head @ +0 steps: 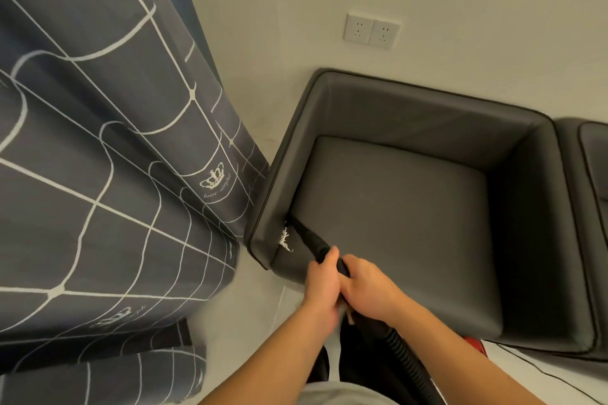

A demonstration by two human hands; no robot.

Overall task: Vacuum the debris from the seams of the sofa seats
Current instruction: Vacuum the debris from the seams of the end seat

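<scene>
Head view: two dark grey sofa seats, one whole (394, 217), a second (592, 174) cut off at the right edge. One black vacuum nozzle (306, 237), one ribbed hose (399, 352), one patch of white debris (285, 238). Two wall sockets (371, 30) on the pale far wall; grey curtain (98, 158) with white lines at left; light floor (256, 316) below. Left hand (320, 279) and right hand (367, 288) both clasped around the nozzle tube. Nozzle tip ahead of both hands, in the left seam, just beside the debris.
</scene>
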